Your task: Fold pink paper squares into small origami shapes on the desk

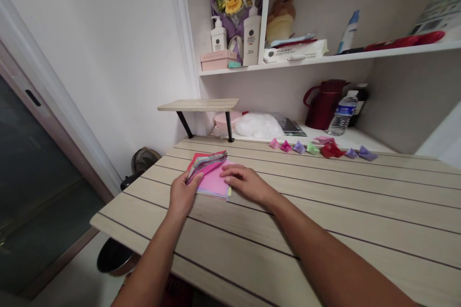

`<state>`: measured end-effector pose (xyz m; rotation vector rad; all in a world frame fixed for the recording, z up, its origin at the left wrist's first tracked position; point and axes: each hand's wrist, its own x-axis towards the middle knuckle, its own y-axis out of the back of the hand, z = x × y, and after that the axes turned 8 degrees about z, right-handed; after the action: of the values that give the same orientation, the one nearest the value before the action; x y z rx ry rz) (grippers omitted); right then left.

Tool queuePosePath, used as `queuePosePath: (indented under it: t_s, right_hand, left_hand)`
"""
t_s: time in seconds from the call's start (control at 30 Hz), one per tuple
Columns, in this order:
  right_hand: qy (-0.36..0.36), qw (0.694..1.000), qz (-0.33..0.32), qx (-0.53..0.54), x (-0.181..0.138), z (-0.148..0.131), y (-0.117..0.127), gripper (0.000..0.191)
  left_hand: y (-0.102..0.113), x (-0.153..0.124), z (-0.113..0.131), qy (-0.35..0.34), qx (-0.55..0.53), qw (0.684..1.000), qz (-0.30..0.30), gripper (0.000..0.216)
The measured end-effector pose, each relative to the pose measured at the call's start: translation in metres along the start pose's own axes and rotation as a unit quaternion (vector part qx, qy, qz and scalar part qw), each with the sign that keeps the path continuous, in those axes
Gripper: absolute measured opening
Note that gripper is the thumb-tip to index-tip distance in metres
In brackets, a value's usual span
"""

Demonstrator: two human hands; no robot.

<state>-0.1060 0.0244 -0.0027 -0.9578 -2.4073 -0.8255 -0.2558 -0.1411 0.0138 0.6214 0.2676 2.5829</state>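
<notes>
A stack of coloured paper sheets (212,180) lies on the wooden table (324,211), its top sheet pink. My left hand (183,193) is at the stack's near left corner and its thumb lifts the upper sheets, which fan upward. My right hand (245,181) rests on the right side of the stack with its fingers flat on the pink sheet. Along the table's far edge stands a row of several folded paper shapes (320,147) in pink, purple, green and red.
A small wooden riser (199,104) stands at the back left. Behind the table are a red jug (324,104), a water bottle (342,114) and a white plastic bag (258,125). Shelves above hold pump bottles (252,31) and boxes. A bin (115,256) sits on the floor at the left.
</notes>
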Motion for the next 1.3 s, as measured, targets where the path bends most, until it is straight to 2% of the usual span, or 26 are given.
queuePosePath:
  t_s: [0.17,0.3,0.43,0.7,1.0,1.3]
  right_hand:
    - [-0.059,0.986,0.143,-0.059,0.003,0.03,0.015,0.032]
    - [-0.088,0.973,0.188,-0.102,0.003,0.045,0.02,0.033]
    - [-0.096,0.971,0.177,-0.126,0.004,0.048,0.011,0.025]
    - [-0.079,0.978,0.146,-0.124,0.009,0.039,0.005,0.034]
    - [-0.009,0.993,0.084,-0.077,0.009,0.011,0.003,0.033]
    - [0.027,0.998,0.041,-0.05,0.008,-0.002,0.004,0.022]
  left_hand:
    - [0.0,0.0,0.001,0.014,-0.01,1.0,0.007,0.046]
    - [0.001,0.0,0.002,0.021,-0.016,1.0,0.011,0.044]
    - [0.001,0.0,0.004,0.025,-0.02,0.999,0.013,0.043]
    - [0.001,-0.001,0.004,0.024,-0.016,0.999,0.016,0.043]
    - [0.0,0.001,0.001,0.029,-0.029,0.999,0.027,0.045]
    - [-0.002,0.0,-0.001,0.036,-0.042,0.998,0.033,0.051]
